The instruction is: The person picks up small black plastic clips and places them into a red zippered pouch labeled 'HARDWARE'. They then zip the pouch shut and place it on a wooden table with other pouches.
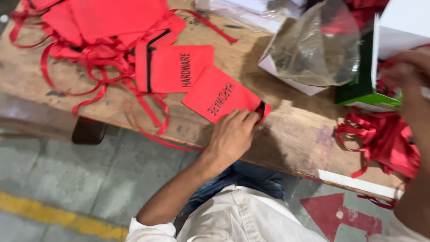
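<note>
Red fabric pouch [219,95] with black lettering lies flat near the front edge of the wooden surface [295,134], where my left hand [233,134] presses its fingers down on the black-trimmed corner, pinning it so the cloth stays spread. My right hand [405,71] reaches up at the green-and-white box [365,92] on the right, blurred, so I cannot tell whether it grips anything. More red pouches and ribbon ties [103,40] sit heaped at the far left, with a clear plastic bag [313,49] beyond.
</note>
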